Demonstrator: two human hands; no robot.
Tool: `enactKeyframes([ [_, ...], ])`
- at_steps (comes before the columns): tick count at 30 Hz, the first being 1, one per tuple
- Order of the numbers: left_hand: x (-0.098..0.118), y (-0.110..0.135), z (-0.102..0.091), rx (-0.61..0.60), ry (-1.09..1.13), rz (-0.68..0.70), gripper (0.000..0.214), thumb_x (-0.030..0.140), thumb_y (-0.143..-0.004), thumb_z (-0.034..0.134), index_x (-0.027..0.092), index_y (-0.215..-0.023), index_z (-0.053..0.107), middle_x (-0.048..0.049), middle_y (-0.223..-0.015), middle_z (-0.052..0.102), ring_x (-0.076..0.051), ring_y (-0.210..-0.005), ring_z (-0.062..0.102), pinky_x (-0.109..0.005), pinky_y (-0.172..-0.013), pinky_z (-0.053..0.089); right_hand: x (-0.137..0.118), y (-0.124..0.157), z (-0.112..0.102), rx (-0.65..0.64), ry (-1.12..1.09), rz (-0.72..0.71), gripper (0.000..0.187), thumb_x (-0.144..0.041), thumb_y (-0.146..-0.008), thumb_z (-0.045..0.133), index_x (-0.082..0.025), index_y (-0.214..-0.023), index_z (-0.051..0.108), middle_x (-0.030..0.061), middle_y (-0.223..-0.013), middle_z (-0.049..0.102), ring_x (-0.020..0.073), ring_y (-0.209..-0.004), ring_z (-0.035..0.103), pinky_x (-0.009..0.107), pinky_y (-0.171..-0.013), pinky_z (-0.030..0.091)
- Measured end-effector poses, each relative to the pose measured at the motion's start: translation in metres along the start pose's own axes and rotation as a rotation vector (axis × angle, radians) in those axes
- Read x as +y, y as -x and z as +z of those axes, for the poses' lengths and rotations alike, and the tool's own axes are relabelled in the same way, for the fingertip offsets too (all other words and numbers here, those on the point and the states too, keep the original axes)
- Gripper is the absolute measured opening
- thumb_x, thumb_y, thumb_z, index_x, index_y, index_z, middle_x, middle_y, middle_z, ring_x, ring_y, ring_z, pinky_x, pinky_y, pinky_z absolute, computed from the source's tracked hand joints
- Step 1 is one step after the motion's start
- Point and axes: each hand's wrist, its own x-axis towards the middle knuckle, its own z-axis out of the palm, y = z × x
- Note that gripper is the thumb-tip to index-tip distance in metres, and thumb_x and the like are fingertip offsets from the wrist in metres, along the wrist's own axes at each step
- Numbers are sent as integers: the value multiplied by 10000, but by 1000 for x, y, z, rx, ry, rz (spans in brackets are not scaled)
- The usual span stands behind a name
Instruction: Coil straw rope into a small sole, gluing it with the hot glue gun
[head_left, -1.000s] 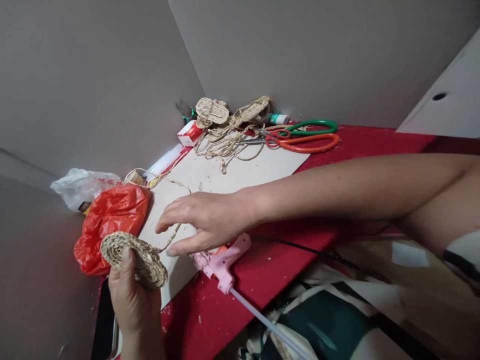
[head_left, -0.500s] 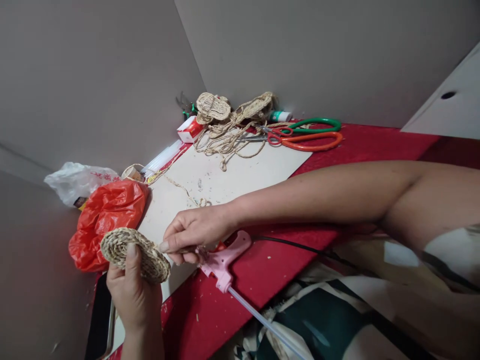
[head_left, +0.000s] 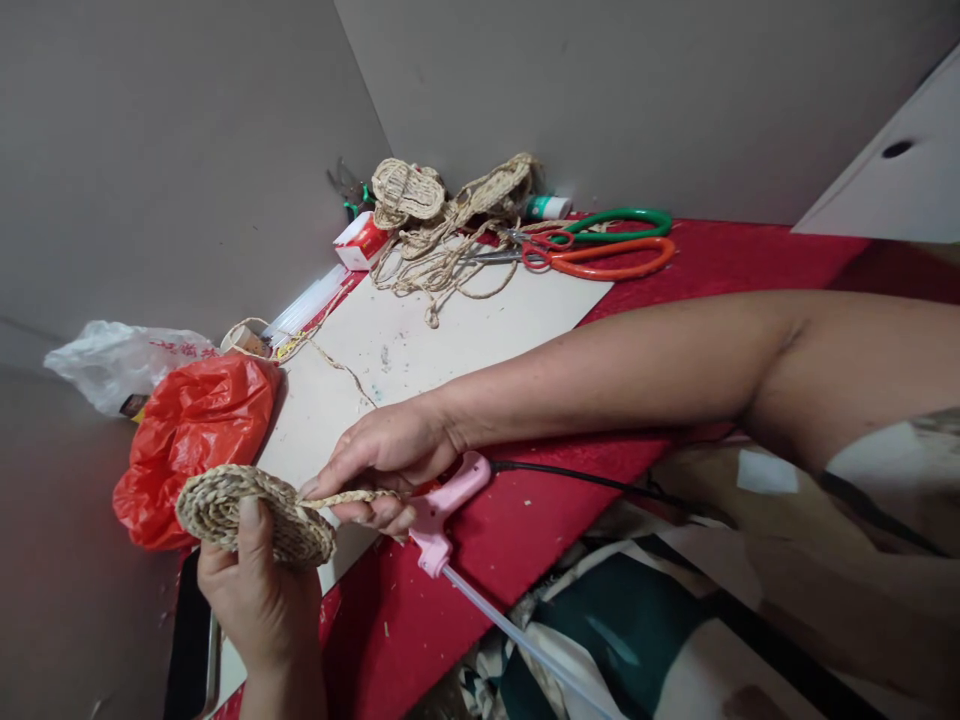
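My left hand [head_left: 259, 590] grips a coiled oval of braided straw [head_left: 217, 512], thumb on its upper face and fingers underneath. From the coil's right end a length of braided straw cord [head_left: 352, 496] runs across the fingers of my right hand [head_left: 382, 465]. The right thumb and fingertips pinch that cord close against the coil's edge. Just beyond the right fingers lies a pink glue gun [head_left: 442, 515], a clear glue stick [head_left: 517, 635] poking out of its back; its nozzle is hidden behind the hand.
Large scissors with green and orange handles [head_left: 619, 258] lie by a heap of straw cord [head_left: 427, 260] and woven pieces. A red plastic bag [head_left: 202, 430] sits at left, above a phone-like dark slab [head_left: 193, 640]. Clear glue sticks [head_left: 307, 305] lie along the board's far edge.
The right hand has turned and its fingers have opened out somewhat, so the cord now shows across them. The thumb has come closer to the coil. The whole view has shifted slightly.
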Motion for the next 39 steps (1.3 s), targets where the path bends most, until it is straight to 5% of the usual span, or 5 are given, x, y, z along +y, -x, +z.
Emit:
enactKeyframes([
  [11,-2,3,2,22,-150,41,293,399,-702,729,143,-801,628,0,-703,615,-119,-568,558,-234,-512,481,-1,2,2,59,-96,44,417,-300,-924,469,-102,-560,512,-17,-437,491,73,-352,440,190,-384,367],
  [25,-6,5,9,67,-170,102,284,379,-704,731,147,-794,593,23,-690,594,-100,-564,535,-230,-535,469,3,-4,-2,186,58,87,383,-379,-894,502,-121,-612,491,-28,-451,485,79,-385,467,210,-427,442],
  [31,-3,1,11,14,22,-36,221,341,-738,700,164,-822,597,32,-705,587,-98,-591,544,-218,-561,469,-3,-3,4,404,267,-144,306,-387,-738,697,-124,-737,540,-28,-600,573,67,-473,519,167,-427,391],
  [39,0,-2,9,62,188,-285,228,328,-693,696,163,-831,619,19,-741,574,-100,-624,539,-214,-566,463,-13,0,13,611,347,-337,123,-149,-774,650,-101,-710,557,-28,-600,576,49,-544,538,171,-561,422],
])
